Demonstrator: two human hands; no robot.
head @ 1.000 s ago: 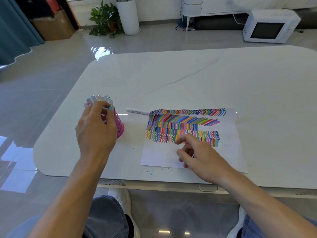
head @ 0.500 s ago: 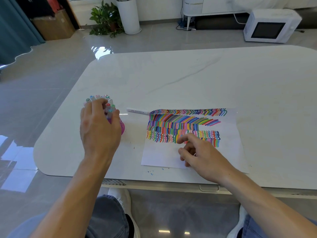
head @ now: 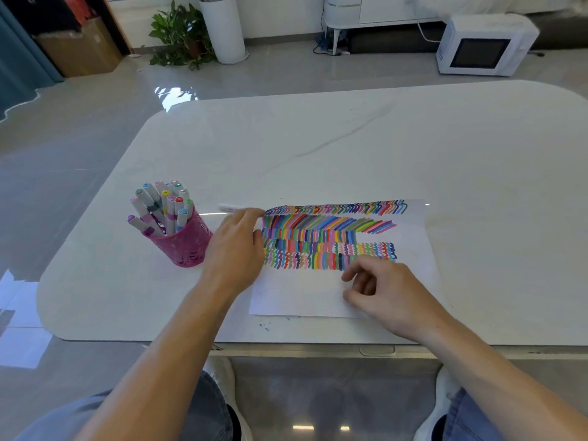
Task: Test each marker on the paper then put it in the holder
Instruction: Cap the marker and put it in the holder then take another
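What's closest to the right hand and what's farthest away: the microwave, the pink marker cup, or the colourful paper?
1. Paper, directly under the right hand.
2. Pink marker cup, off to the left on the table.
3. Microwave, on the floor beyond the table.

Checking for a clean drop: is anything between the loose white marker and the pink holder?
Nothing visible: bare table separates the white marker from the pink holder, and the left hand is at the marker.
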